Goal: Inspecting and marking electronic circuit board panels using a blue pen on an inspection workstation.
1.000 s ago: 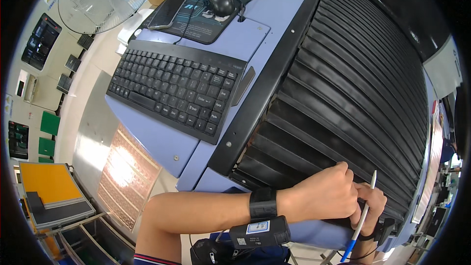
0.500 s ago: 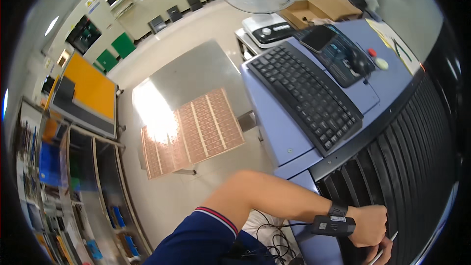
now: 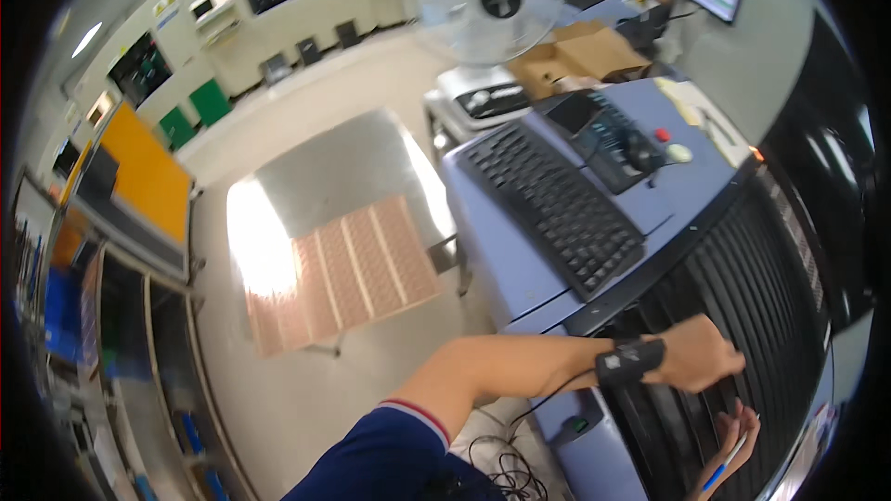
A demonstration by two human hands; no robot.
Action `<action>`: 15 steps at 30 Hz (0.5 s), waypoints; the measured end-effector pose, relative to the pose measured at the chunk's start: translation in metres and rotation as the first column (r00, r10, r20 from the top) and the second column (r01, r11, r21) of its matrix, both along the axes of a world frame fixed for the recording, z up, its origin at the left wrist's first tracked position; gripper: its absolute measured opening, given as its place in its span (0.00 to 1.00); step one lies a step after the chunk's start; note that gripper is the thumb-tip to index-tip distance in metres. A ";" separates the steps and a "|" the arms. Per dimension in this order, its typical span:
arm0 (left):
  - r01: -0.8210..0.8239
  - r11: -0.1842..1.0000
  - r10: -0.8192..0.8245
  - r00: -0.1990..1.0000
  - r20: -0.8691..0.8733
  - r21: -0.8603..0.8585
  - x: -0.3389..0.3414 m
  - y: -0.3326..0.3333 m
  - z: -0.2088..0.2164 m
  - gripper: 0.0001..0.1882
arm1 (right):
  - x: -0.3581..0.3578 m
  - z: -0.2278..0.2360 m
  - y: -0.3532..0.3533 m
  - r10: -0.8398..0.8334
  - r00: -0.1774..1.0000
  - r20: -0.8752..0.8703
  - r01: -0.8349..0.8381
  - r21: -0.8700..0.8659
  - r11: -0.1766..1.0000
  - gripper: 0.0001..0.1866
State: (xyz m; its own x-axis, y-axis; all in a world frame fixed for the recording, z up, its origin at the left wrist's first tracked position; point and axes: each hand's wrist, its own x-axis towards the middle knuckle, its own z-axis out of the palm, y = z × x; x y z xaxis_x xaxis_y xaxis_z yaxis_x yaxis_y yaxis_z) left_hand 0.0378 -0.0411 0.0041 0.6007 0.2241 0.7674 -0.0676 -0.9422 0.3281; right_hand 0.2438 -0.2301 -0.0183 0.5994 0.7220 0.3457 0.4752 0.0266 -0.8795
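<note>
The shutter point(image 3: 742, 278) is black ribbed slats with a dull sheen — plastic or coated metal, hard to tell. The console point(image 3: 506, 269) looks like matt lilac painted metal. The keyboard point(image 3: 552, 204) is matt black plastic. The table point(image 3: 343, 167) is bare brushed metal, glaring under light — the box point(image 3: 585, 51) is rough brown cardboard.

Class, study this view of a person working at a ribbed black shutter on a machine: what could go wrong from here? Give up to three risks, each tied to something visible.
1. The left hand rests on the ribbed black shutter; fingers might get pinched between slats if it moves.
2. The right hand holds a thin blue-tipped pen against the slats; it may slip and drop.
3. Loose black cables hang below the arm and could snag.
</note>
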 end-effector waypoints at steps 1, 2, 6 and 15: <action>-0.018 0.999 0.021 0.995 0.099 -0.033 -0.002 0.010 -0.002 0.07 | 0.015 -0.002 -0.001 -0.052 0.998 -0.037 0.051 -0.004 0.999 0.18; -0.056 0.996 0.064 0.990 0.127 -0.067 0.000 0.016 -0.006 0.06 | 0.027 0.003 -0.004 -0.137 0.990 -0.034 0.135 -0.065 0.989 0.20; -0.129 0.966 0.166 0.974 0.157 -0.223 -0.024 0.028 0.001 0.04 | 0.045 -0.005 0.000 -0.124 0.991 -0.044 0.127 0.090 0.988 0.13; -0.414 0.878 0.380 0.908 -0.176 -0.241 -0.017 0.035 -0.009 0.28 | 0.040 0.009 -0.012 -0.114 0.989 0.094 0.102 0.126 0.987 0.10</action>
State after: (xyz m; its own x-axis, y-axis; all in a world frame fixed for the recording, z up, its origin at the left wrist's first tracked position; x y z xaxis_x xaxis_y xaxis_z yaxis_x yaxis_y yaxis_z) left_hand 0.0203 -0.0063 -0.0044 0.5008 0.6493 0.5724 0.3497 -0.7567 0.5524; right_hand 0.2837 -0.2422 -0.0094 0.6293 0.6042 0.4887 0.5671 0.0730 -0.8204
